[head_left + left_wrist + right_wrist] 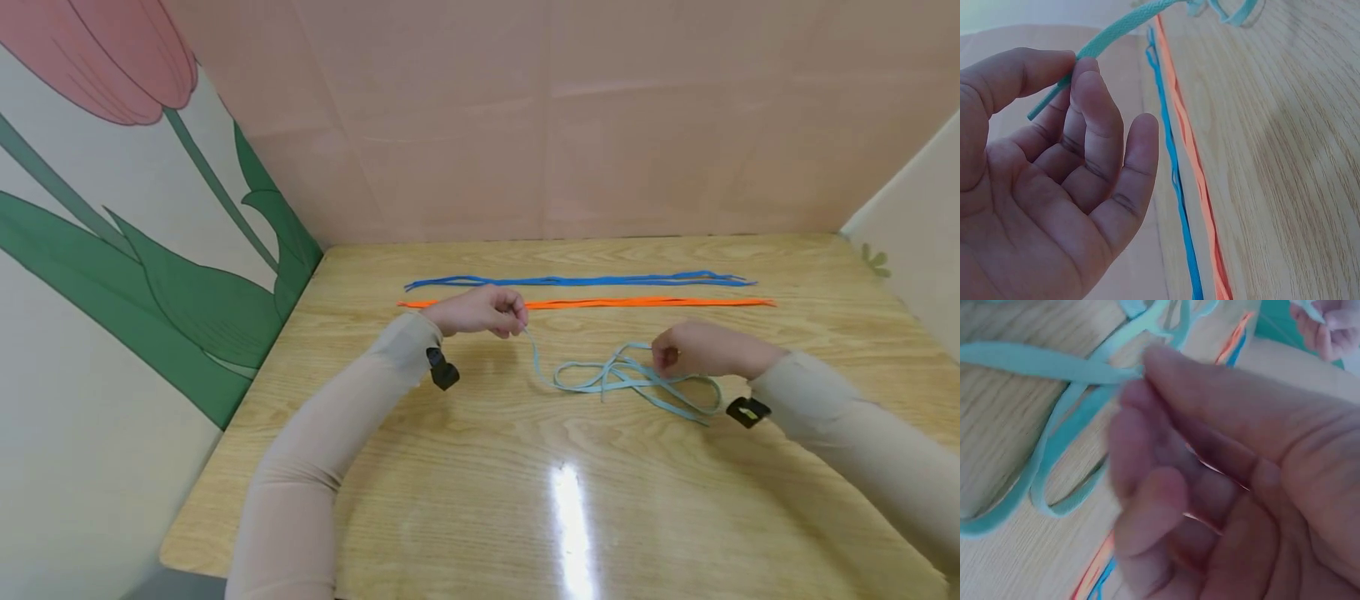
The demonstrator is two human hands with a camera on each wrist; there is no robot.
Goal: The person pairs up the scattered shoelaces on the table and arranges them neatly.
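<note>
A mint-green shoelace point(600, 385) lies in loose, tangled loops on the wooden table. Near one tip, my left hand point(480, 312) pinches it between thumb and index finger, raised a little off the table; in the left wrist view the lace's short end point(1047, 103) sticks out past the fingertips. At the right side of the loops, my right hand point(708, 348) pinches a part of the same lace point(1041, 362) between thumb and index finger. The right wrist view is somewhat blurred at the fingertips.
Behind the hands, an orange shoelace bundle point(637, 302) lies stretched straight from left to right. A blue shoelace bundle point(585, 282) runs parallel to it, farther back. The wooden table point(465, 500) meets a pink back wall point(600, 125) and a tulip-printed left panel point(75, 333).
</note>
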